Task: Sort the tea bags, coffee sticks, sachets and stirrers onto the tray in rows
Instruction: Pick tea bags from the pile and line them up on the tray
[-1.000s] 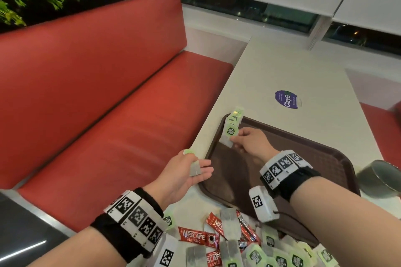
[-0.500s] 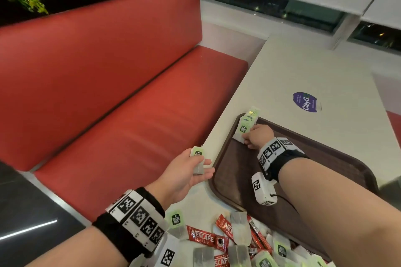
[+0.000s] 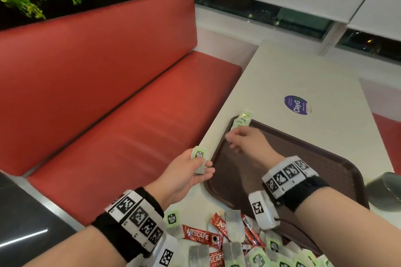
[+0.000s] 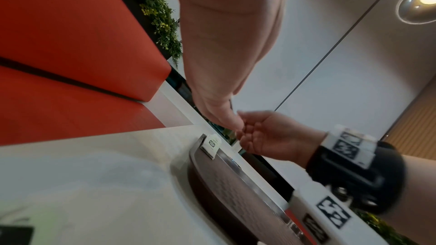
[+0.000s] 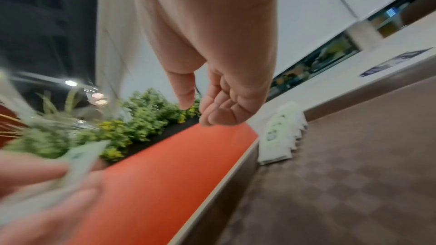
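Left hand point(image 3: 186, 171) pinches tea bag point(image 3: 199, 159) — tag end away, right hand point(image 3: 245, 140) relaxed, empty.

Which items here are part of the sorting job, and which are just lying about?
Job:
- brown tray
- tea bag row at its far left corner
- tea bag held in left hand
- right hand, empty
- unsorted pile

Lying about:
- purple sticker
- metal bowl
- red bench

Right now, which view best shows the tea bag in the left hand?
The head view: the tea bag sits sharp, label up, pinched in the left hand. The right wrist view shows it only blurred at the frame edge. The left wrist view hides it behind the hand.
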